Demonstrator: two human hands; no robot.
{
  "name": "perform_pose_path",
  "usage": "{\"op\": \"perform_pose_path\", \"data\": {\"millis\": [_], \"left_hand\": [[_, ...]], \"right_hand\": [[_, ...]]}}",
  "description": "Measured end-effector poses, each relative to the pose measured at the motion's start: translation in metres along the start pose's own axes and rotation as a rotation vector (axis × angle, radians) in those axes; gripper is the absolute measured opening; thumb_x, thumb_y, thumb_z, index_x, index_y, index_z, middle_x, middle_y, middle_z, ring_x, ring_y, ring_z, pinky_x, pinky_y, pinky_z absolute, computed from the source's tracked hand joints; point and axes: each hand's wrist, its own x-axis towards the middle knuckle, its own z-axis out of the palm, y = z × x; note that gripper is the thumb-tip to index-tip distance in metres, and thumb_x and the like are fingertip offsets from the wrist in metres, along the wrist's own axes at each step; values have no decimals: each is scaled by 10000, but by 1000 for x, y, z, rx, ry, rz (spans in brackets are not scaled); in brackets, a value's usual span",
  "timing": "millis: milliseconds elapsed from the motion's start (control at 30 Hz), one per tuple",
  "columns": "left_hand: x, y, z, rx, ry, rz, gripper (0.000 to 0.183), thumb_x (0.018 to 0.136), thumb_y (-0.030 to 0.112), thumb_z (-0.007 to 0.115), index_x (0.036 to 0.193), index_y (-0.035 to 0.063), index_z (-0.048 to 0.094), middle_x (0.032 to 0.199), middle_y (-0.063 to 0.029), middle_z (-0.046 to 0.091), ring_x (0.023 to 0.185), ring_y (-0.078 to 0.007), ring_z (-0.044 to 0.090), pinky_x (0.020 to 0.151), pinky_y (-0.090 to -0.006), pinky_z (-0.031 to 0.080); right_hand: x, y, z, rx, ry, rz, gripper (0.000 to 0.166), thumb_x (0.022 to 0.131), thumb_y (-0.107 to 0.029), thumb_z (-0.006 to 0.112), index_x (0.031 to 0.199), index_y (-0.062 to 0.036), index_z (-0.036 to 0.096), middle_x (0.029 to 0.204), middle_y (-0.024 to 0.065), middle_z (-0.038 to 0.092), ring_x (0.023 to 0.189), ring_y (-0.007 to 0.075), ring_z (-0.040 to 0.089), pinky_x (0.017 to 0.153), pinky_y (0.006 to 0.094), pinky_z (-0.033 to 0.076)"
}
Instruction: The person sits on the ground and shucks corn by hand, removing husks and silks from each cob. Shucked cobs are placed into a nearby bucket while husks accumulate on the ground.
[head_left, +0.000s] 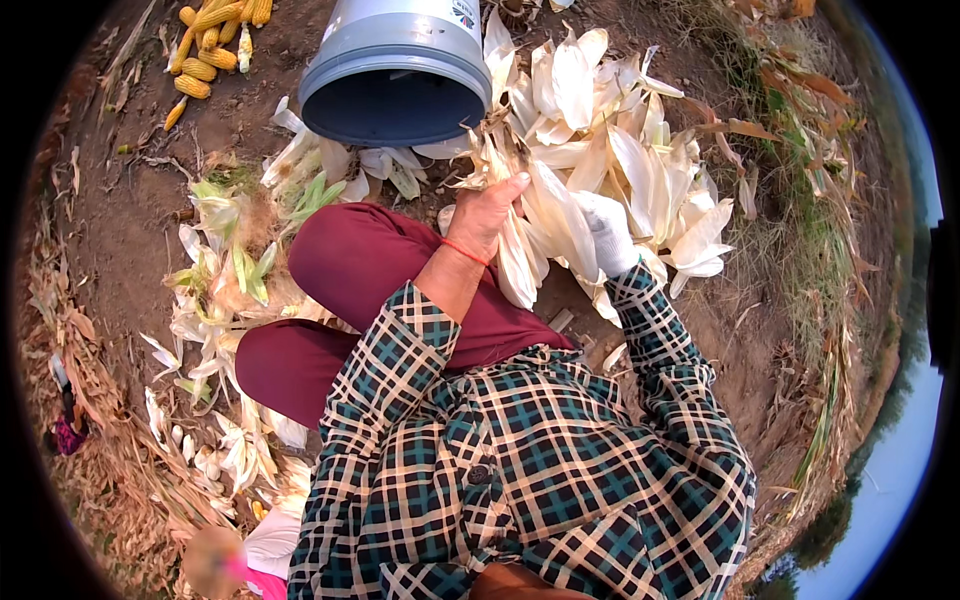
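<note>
My bare left hand (487, 210), with a red string at its wrist, grips a bunch of dry corn husks (516, 259) by its upper part. The husk leaves hang down over my thigh. On the right, my right hand (606, 232) wears a white knit glove. It is closed against a broad husk leaf (559, 214) of the same bunch, its fingertips hidden behind the leaf. Whether an ear is inside the bunch cannot be seen. A heap of pale husks (630, 150) lies just beyond both hands.
A grey plastic bucket (397, 97) lies tipped, its dark mouth towards me. Yellow corn ears (210, 37) are piled on the soil at the upper left. Husks and silk (232, 262) litter the ground beside my knees. Another person (274, 547) is partly visible at lower left.
</note>
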Motion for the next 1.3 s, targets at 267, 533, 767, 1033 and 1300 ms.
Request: {"op": "perform_pose_path", "data": {"millis": [267, 533, 767, 1033, 1300], "left_hand": [[-2, 0, 5, 78, 69, 144, 155, 787, 104, 673, 921, 48, 619, 788, 15, 580, 655, -78, 506, 592, -243, 436], [-10, 12, 9, 236, -105, 235, 328, 725, 134, 758, 990, 2, 618, 912, -34, 630, 795, -115, 581, 725, -254, 480], [-3, -3, 1, 327, 45, 416, 238, 782, 138, 686, 967, 1, 625, 904, -27, 656, 792, -114, 603, 728, -260, 481], [-9, 11, -4, 36, 65, 283, 238, 869, 248, 605, 837, 15, 643, 741, -24, 619, 625, -129, 553, 609, -243, 452], [-14, 21, 4, 154, 221, 345, 176, 818, 172, 686, 881, 26, 611, 775, 16, 596, 638, -71, 531, 579, -221, 433]], "right_hand": [[8, -8, -14, 456, 135, 79, 591, 825, -372, 624, 1235, 20, 462, 1140, 174, 573, 1032, 246, 566, 903, 336, 425], [15, -34, 46, 220, 145, -88, 165, 771, -149, 638, 896, -47, 605, 781, 143, 600, 719, 342, 595, 633, 388, 480], [21, -37, 45, 145, 44, -180, 254, 840, -145, 559, 1065, -28, 558, 1006, 199, 575, 917, 366, 569, 796, 394, 465], [22, -43, 105, 1980, 179, 583, 748, 918, -568, 329, 1359, 35, 285, 1365, 222, 348, 1240, 312, 382, 1040, 405, 310], [95, 79, 83, -321, 379, 487, 749, 742, -351, 681, 1326, -2, 367, 1334, 219, 412, 1207, 310, 449, 977, 354, 393]]}}
